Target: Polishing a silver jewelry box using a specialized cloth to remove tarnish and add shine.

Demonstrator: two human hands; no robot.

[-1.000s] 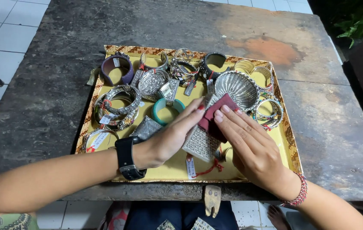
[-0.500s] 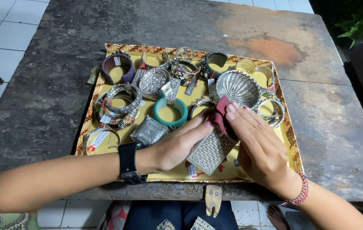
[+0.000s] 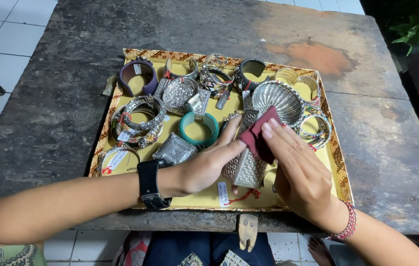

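My left hand (image 3: 204, 165) grips the wide, embossed silver cuff bracelet (image 3: 245, 166) from its left side, holding it over the near edge of the yellow tray with a patterned brown border (image 3: 338, 165); the cuff's long axis runs from near me up and away. My right hand (image 3: 300, 172) pinches a small maroon polishing cloth (image 3: 261, 136) against the cuff's upper end. The tray also holds silver bangles, a teal ring bangle (image 3: 198, 129), a purple cuff (image 3: 138, 79) and a silver shell-shaped dish (image 3: 277, 101).
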